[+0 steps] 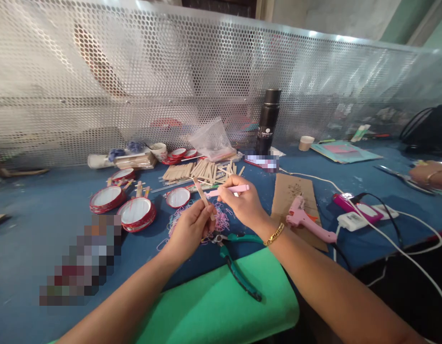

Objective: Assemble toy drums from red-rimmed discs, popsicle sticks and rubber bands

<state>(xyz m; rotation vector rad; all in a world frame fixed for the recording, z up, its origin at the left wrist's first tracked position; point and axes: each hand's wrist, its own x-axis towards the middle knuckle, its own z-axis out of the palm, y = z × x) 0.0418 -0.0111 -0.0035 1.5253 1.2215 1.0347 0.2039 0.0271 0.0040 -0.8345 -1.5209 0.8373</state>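
My left hand (pixel 192 225) pinches a thin wooden craft stick (pixel 200 191) and holds it upright over the blue table (pixel 45 215). My right hand (pixel 242 203), with a gold bracelet at the wrist, is closed on a pink pen-like tool (pixel 231 189) whose left tip meets the stick. Below both hands lie a heap of small coloured rubber bands (pixel 221 220) and green-handled pliers (pixel 237 267). A pile of more wooden sticks (pixel 201 171) lies just beyond the hands.
Red-rimmed round lids (pixel 136 211) sit at left. A pink glue gun (pixel 303 220) rests on cardboard at right, beside a power strip (pixel 362 215) and white cables. A black flask (pixel 267 122), a plastic bag (pixel 210 138) and a perforated metal screen (pixel 134 86) stand behind. Another person's hand (pixel 430 174) is at far right.
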